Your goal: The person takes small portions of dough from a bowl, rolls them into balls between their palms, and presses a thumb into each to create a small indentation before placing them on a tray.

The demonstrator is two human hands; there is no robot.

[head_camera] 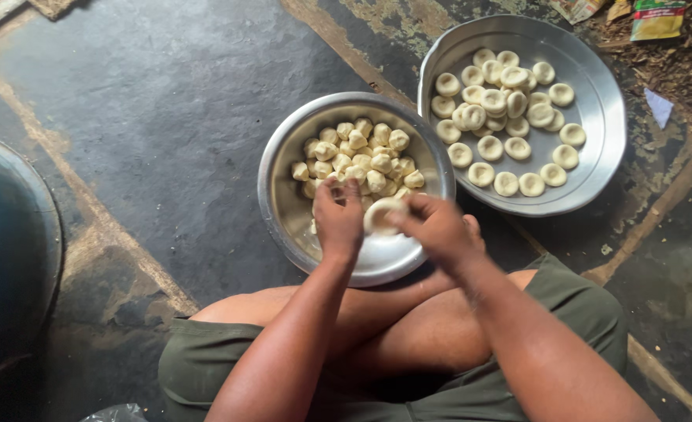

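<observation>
A pale round dough piece (382,214) is pinched between my left hand (338,217) and my right hand (438,227), above the near side of a steel bowl (282,205). Both hands grip it with the fingertips. The bowl holds several small lumps of dough (359,157) heaped toward its far side. Beyond it to the right stands a wide steel pan (604,137) with several flattened, dimpled dough rounds (506,117) laid across its bottom.
I sit cross-legged on a dark, worn concrete floor (166,117) in green shorts (205,359). A large dark round vessel (10,250) fills the left edge. Wrappers and dry litter (658,31) lie at the top right.
</observation>
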